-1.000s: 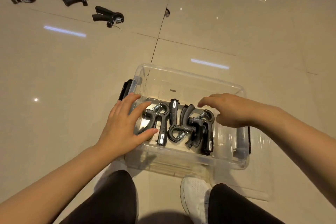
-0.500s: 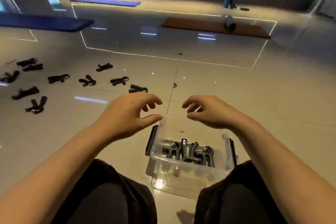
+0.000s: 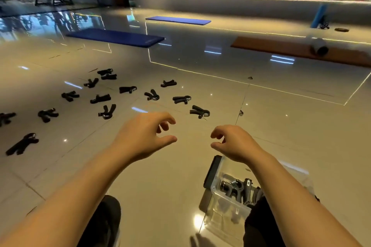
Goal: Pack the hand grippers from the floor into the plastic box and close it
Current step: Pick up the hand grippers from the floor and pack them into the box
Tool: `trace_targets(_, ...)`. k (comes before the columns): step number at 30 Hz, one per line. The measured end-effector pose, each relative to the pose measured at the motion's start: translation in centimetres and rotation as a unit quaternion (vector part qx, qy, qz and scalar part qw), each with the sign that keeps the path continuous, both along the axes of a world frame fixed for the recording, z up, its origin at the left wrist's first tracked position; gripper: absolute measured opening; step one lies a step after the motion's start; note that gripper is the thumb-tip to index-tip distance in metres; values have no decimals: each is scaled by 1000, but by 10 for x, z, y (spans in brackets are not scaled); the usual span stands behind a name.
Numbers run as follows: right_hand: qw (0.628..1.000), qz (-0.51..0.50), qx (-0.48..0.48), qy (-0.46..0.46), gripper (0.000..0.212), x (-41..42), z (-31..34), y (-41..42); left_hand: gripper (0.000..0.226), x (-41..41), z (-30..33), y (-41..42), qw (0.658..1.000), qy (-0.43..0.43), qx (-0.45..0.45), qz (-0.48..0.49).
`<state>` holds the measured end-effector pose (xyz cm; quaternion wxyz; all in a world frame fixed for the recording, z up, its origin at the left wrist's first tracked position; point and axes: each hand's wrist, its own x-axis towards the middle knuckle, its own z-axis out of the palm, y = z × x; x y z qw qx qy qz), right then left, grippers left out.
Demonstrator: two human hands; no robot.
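Note:
A clear plastic box (image 3: 220, 196) stands on the floor at the lower right, partly behind my right forearm and knee. Several black hand grippers (image 3: 236, 185) lie inside it. Many more black hand grippers are scattered on the tiles to the left and ahead; the nearest one (image 3: 199, 112) lies just beyond my hands, another (image 3: 107, 111) further left. My left hand (image 3: 144, 136) and my right hand (image 3: 232, 142) hover in the air above the floor, fingers loosely curled, holding nothing. The box's lid is not visible.
Glossy beige tiled floor all around. Two blue exercise mats (image 3: 116, 37) lie at the back, an orange mat (image 3: 281, 48) with a foam roller (image 3: 319, 47) at the back right. My dark-trousered knees (image 3: 104, 218) fill the bottom edge.
My hands lifted out of the box and away from it. The view swung up and to the left, bringing the scattered grippers into sight and the box to the lower right.

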<state>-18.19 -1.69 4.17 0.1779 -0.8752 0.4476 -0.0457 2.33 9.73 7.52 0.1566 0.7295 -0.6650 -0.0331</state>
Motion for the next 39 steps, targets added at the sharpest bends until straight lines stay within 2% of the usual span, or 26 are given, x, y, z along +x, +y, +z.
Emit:
trace_targets(4,998,48,10,-37,34,54,12,-21,44,48,-18,-9,998,-65,20,11)
trace_targets(7,997,37,33,-65,34,92,22,-32,42,84,-10,-15,999,17,1,39)
trace_targets(10,993,17,27,-111,34,138,30,-37,43,124,-14,-14,999,2,12,52)
trace_targets(13,987,32,37,-153,35,185,35,-30,43,161,-14,-12,997,21,0,78)
trace_targets(15,987,51,41,-145,34,205,33,-24,40,186,-10,-17,993,56,-24,99)
trace_targets(19,992,52,50,-101,35,208,37,-32,30,219,0,-38,976,142,-104,126)
trace_targets(22,990,8,44,-133,35,197,45,-52,27,229,-4,-71,967,187,-115,130)
trace_targets(25,991,-39,33,-124,41,185,34,-77,29,222,-23,-119,970,206,-78,102)
trace_targets(29,982,-133,90,-103,54,166,18,-134,41,198,-36,-185,988,152,-2,32)
trace_targets(32,958,-204,97,-178,55,161,19,-167,46,176,-21,-228,980,199,-7,-15)
trace_targets(34,952,-213,99,-198,57,170,18,-180,49,159,-13,-248,973,223,-16,-49)
trace_targets(39,953,-212,97,-196,59,190,15,-212,54,163,-13,-280,981,144,-26,-127)
